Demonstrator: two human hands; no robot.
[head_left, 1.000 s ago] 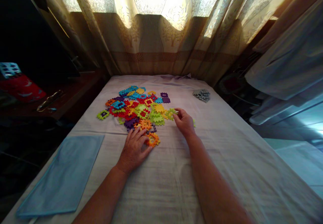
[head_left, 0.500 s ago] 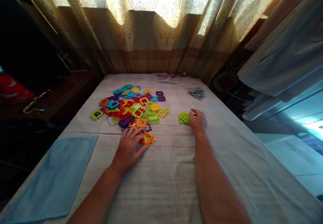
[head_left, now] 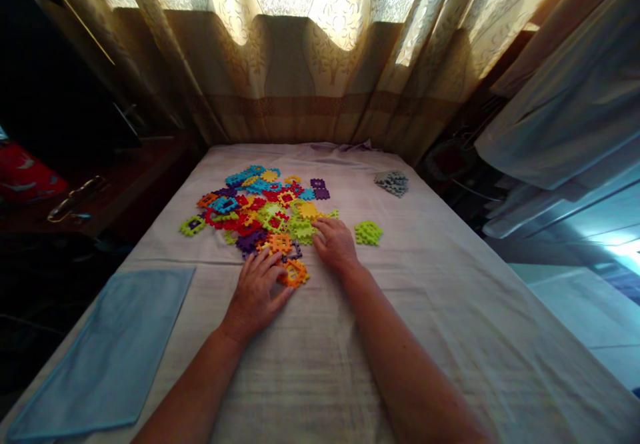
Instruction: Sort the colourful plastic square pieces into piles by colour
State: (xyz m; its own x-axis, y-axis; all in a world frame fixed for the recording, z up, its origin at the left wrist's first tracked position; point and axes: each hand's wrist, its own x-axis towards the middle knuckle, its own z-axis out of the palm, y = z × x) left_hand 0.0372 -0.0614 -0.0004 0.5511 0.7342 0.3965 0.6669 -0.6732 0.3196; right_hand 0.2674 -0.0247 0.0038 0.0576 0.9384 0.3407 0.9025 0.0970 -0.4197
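On the near edge of a colorful pile of plastic interlocking pieces (head_left: 273, 216) rests my left hand (head_left: 257, 291). Its fingers are spread, touching an orange piece, and its thumb lies beside another orange piece (head_left: 296, 273). My right hand (head_left: 336, 245) is at the pile's right side, thumb and forefinger apart at the edge of a lime green piece (head_left: 302, 229); its other fingers are mostly hidden. To the right of that hand lies a separate small stack of lime green pieces (head_left: 369, 233). Farther back on the right is a stack of grey pieces (head_left: 391, 183).
A white sheet (head_left: 310, 371) covers the table. A folded light blue cloth (head_left: 107, 351) lies at the near left. Two purple pieces (head_left: 320, 189) sit at the pile's far right. A patterned curtain (head_left: 310, 64) hangs behind the table, and fabric (head_left: 560, 97) hangs at the right.
My right hand has moved left from the lime green stack to the pile's right edge, leaving the stack on the sheet. My left hand has stayed in place.
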